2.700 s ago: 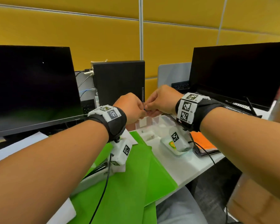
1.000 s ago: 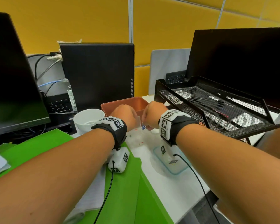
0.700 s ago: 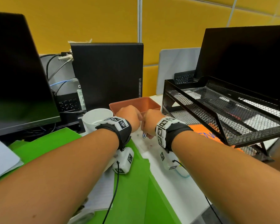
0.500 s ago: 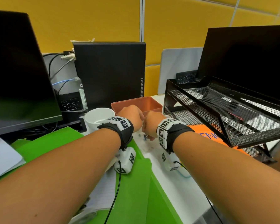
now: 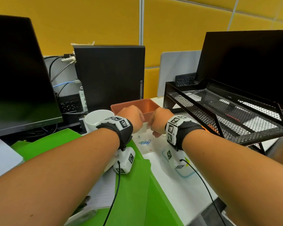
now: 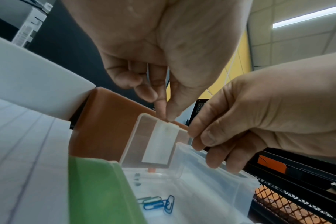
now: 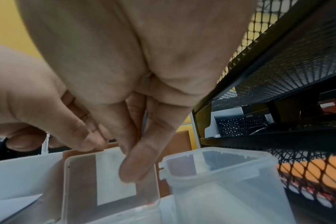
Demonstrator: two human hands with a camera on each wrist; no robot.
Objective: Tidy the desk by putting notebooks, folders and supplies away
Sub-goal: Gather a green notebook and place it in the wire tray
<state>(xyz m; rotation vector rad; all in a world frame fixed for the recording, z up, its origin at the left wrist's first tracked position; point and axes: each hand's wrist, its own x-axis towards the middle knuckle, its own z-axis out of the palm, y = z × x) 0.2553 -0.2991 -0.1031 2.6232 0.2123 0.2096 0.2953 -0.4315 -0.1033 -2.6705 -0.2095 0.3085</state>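
A small clear plastic box [image 6: 201, 186] lies open on the desk with blue and green paper clips [image 6: 157, 203] [image 5: 145, 142] in it. Its clear lid [image 6: 159, 142] [image 7: 109, 174], which carries a white label, stands upright. My left hand [image 5: 132, 118] [image 6: 166, 116] pinches the lid's top edge between thumb and forefinger. My right hand [image 5: 160, 121] [image 7: 134, 171] holds the lid's right edge, its thumb on the labelled face. A green folder [image 5: 134, 193] lies under my left forearm.
A brown tray [image 5: 147, 105] and a white cup [image 5: 98, 118] stand just behind the box. A black mesh rack [image 5: 227, 111] fills the right side, with an orange notebook [image 5: 211, 128] under it. Two dark monitors and a black computer tower [image 5: 109, 75] line the back.
The blue clip that hung below my right hand's fingers now lies in the box. Both hands have moved onto the upright lid.
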